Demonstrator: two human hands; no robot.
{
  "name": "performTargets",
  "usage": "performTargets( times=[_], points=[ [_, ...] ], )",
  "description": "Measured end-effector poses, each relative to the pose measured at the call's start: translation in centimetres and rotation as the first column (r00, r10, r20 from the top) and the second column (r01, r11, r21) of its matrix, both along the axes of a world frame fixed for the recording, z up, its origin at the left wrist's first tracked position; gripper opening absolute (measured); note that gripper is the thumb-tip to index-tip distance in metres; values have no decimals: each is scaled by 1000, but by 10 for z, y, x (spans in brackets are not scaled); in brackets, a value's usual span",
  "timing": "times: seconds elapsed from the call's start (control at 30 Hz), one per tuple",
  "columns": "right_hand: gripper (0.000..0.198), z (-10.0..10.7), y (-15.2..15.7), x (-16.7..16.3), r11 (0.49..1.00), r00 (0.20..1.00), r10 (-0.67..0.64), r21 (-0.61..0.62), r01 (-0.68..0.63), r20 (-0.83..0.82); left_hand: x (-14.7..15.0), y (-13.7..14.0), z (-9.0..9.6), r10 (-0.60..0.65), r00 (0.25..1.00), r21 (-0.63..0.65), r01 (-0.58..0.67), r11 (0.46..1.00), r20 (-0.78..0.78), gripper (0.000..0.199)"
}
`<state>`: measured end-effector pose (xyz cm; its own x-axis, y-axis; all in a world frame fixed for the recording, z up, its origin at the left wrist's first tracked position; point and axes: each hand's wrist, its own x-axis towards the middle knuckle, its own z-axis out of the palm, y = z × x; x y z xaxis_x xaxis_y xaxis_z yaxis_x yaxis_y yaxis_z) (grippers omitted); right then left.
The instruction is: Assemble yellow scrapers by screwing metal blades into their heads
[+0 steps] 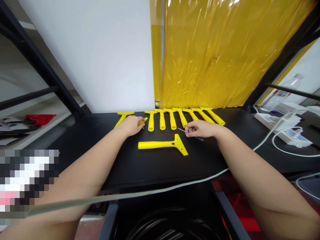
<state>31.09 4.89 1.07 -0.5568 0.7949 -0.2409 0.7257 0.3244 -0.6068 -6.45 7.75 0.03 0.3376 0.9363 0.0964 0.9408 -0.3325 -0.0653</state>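
My left hand [131,126] is closed on a small yellow piece [143,121] that sticks out past the fingertips; most of it is hidden. In my right hand [201,128] is a thin screwdriver, its slim metal shaft [182,130] pointing left and a dark end showing below the palm. Between and nearer than the hands, a yellow scraper handle [156,144] lies flat, its wide head to the right. Behind the hands, several similar yellow scraper handles [162,121] lie in a row. Another yellow scraper handle [122,117] is partly covered by my left hand.
A black tabletop [120,166] meets a white panel [112,66] and a yellow plastic sheet [212,60] at the back. White power strips [287,130], cables and a clear bottle [285,91] are at right. A pale cable [160,190] crosses the front edge.
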Motion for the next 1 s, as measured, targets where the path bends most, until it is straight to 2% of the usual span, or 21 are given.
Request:
performTargets(
  times=[0.27,0.57,0.7,0.77,0.83,0.93,1.0],
  points=[
    [34,-1,0,0,1000,1000,0,-9,0,-12,5,-4,2,-53,993,-26,50,998,-103,49],
    [27,2,-2,1,1000,999,-23,3,23,45,-1,-16,14,-69,997,-175,60,983,-40,45],
    [22,1,-3,1,999,996,-44,34,41,79,0,-19,16,-59,996,-164,47,985,-70,39],
    [21,0,-2,-1,995,996,-39,98,32,75,2,-20,16,-54,995,-151,41,988,-82,36],
    [21,-3,-2,-7,970,1000,-4,242,0,14,4,-23,16,-50,994,-155,35,987,-92,35],
    [24,-7,-8,-24,891,980,136,451,-57,-145,6,-26,17,-42,995,-183,25,983,-88,34],
    [31,-10,-15,-39,853,945,265,504,-137,-192,6,-29,17,-39,997,-198,26,980,-60,32]
  ],
)
